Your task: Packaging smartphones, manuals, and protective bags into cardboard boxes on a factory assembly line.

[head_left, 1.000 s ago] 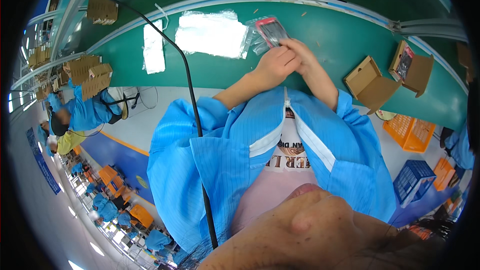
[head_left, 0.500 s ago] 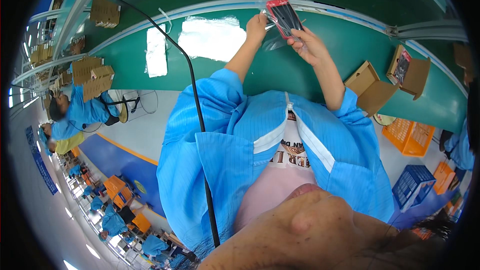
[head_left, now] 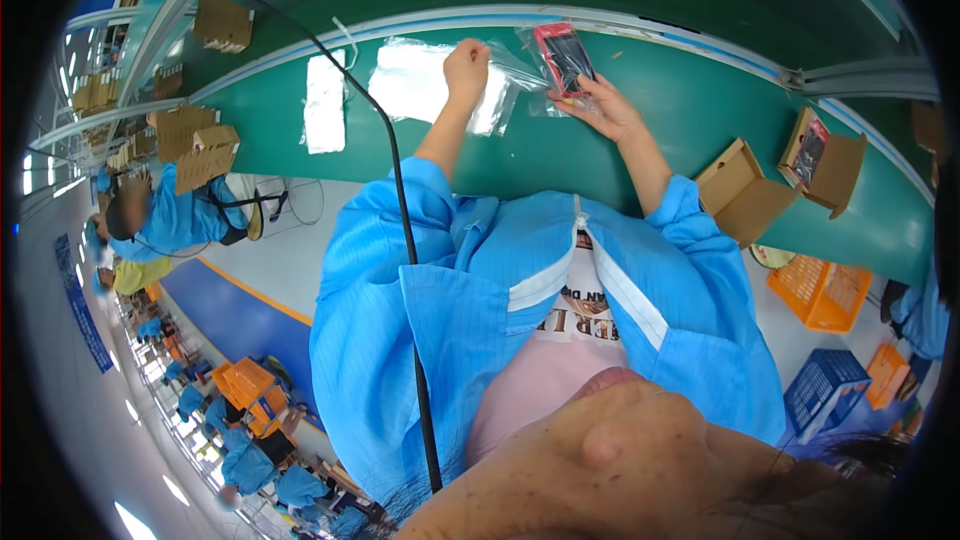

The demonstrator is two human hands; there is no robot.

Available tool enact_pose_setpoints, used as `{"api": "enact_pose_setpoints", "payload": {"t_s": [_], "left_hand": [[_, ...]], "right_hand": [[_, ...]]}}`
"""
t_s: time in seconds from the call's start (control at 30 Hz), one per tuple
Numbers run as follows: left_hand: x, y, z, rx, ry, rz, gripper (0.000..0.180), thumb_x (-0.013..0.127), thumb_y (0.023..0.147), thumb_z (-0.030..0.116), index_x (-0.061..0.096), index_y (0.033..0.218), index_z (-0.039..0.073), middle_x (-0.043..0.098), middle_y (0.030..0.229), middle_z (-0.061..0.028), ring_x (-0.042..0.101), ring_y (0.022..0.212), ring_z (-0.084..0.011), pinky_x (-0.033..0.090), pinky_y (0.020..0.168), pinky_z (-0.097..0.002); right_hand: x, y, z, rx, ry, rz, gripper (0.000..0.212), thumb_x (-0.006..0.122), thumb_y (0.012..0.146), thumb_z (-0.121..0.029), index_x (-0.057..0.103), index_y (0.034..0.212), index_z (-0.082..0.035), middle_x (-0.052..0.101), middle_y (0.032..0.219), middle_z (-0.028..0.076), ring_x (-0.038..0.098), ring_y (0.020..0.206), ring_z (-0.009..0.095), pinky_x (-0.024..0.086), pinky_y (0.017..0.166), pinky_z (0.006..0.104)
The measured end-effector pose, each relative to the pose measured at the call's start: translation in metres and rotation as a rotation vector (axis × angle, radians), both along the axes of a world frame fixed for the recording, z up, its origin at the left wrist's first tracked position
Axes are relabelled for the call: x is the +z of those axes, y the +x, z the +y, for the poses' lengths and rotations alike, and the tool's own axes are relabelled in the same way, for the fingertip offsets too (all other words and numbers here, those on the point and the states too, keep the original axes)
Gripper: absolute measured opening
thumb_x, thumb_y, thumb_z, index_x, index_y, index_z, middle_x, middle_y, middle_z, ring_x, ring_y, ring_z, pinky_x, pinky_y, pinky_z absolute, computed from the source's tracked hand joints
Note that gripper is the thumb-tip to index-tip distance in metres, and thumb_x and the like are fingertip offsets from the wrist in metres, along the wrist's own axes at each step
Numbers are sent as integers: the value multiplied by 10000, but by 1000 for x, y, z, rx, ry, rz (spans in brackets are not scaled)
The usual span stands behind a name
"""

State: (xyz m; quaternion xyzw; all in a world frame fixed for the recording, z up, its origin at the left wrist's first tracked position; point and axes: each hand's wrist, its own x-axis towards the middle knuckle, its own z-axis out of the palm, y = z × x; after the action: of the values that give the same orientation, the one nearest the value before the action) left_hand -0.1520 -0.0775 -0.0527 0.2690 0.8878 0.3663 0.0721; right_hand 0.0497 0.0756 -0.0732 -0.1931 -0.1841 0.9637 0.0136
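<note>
A flat rectangular device, black with a red border, sits inside a clear plastic bag over the far side of the green table. My right hand grips its near end, thumb on top. To the left, my left hand is closed with curled fingers above a pile of shiny clear bags. Clear film stretches between this hand and the bagged device. Whether the fingers pinch that film or something small is too fine to make out.
A narrow white stack lies left of the bags. Two open cardboard boxes stand on the right of the green table, one with a red-and-black item inside. A black cable crosses the view. Beyond the table's near edge is an orange crate.
My left hand has moved left and nearer, away from the device, over the clear bags. My right hand has brought the bagged device slightly nearer and left.
</note>
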Motion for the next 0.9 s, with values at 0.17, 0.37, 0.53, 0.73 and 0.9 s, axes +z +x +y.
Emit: {"api": "enact_pose_setpoints", "payload": {"t_s": [0.17,0.37,0.53,0.73,0.9], "left_hand": [[-8,-20,-26,168,22,270,117,621,825,171,614,862,60,640,795,-140,602,780,-342,471,721,-398],[40,14,-2,118,29,586,588,680,805,300,448,1223,-43,434,1258,-263,417,1108,-435,336,947,-489],[53,93,50,-174,425,-1235,323,655,857,290,582,1072,60,623,1009,-52,583,887,-180,458,754,-345],[52,90,60,48,667,-1549,309,649,869,206,542,1157,173,595,1104,-35,565,1022,-196,467,890,-438],[41,80,53,-38,766,-1183,300,615,895,182,523,1175,125,604,1105,-30,584,1005,-182,482,880,-374]], "right_hand": [[16,-8,-13,16,150,-17,446,561,917,-144,345,1290,-32,552,1175,188,613,1010,365,552,809,420],[45,26,-14,-152,322,-122,439,567,913,-146,357,1280,-27,599,1092,153,650,888,274,551,689,298],[64,42,-16,-168,426,-93,451,599,898,-163,383,1259,-1,600,1052,135,645,872,215,532,654,250],[67,140,-23,-69,625,-465,163,557,883,-102,529,986,21,635,772,89,549,547,94,412,450,206],[61,262,-67,-123,413,-864,281,654,860,-223,527,978,-2,634,817,91,556,559,89,420,450,202]]}}
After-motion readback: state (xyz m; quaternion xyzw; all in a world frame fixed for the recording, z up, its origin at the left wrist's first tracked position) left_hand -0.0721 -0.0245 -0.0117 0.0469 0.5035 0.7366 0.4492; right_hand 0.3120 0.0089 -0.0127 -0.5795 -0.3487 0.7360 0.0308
